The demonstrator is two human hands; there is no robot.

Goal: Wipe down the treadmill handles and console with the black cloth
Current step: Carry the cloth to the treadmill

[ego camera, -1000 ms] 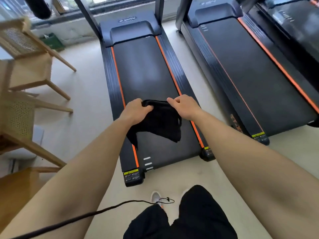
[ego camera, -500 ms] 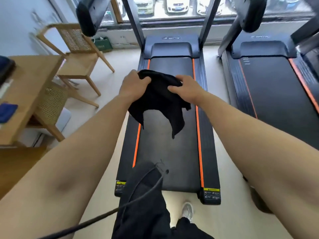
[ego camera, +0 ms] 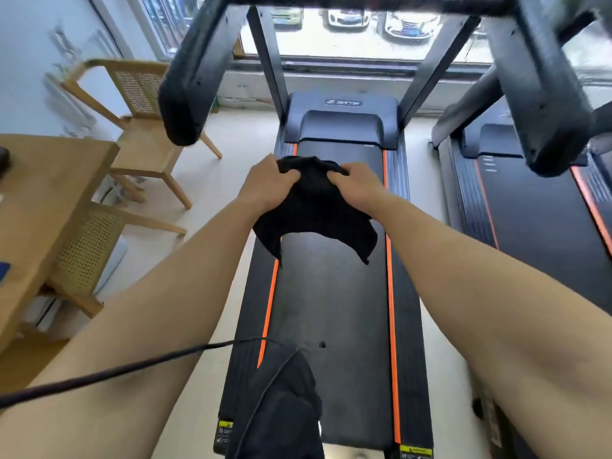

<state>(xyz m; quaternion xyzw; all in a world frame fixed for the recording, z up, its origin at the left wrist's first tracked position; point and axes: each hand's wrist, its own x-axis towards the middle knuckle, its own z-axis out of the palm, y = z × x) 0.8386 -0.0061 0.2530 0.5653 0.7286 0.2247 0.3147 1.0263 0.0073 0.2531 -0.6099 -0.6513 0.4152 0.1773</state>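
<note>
over treadmill belt (ego camera: 331, 309), left hand (ego camera: 265, 183), right hand (ego camera: 359, 185) grip black cloth (ego camera: 314, 210); window (ego camera: 364, 38) ahead.

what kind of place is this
Probably a small gym or fitness room: one treadmill straight ahead, a second treadmill beside it on the right, both facing a window. A wooden table and chairs stand on the left.

Both hands (ego camera: 265, 183) (ego camera: 359, 185) grip black cloth (ego camera: 314, 210) above treadmill belt (ego camera: 331, 293).
</note>
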